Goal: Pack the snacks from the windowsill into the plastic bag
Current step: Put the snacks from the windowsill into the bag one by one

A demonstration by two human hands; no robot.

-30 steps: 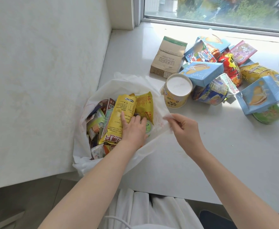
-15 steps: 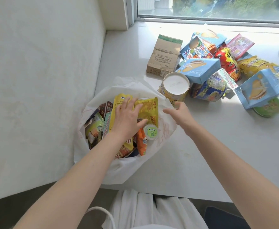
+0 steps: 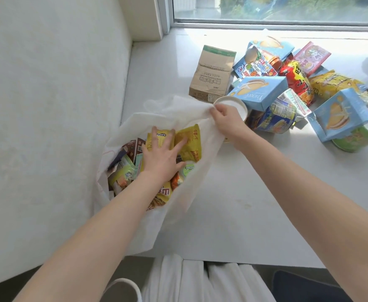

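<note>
A white plastic bag [image 3: 202,171] lies open on the windowsill [image 3: 255,203], filled with several snack packets. My left hand [image 3: 163,158] is inside it, fingers spread flat, pressing on yellow snack packets [image 3: 189,142]. My right hand [image 3: 227,120] pinches the bag's far rim and holds it up, just in front of a round cup with a white lid [image 3: 236,105]. More snacks lie in a pile to the right: a brown paper box [image 3: 213,73], light blue boxes [image 3: 257,90], a red packet [image 3: 298,81] and a green tub [image 3: 357,140].
A white wall [image 3: 47,105] rises on the left, close against the bag. The window [image 3: 287,9] runs along the back. The sill's front edge [image 3: 244,263] is near my body, with white cloth [image 3: 200,280] below it.
My right hand moved up along the bag's rim and lifted it beside the white-lidded cup. My left hand slid further in over the yellow packets, fingers spreading flat.
</note>
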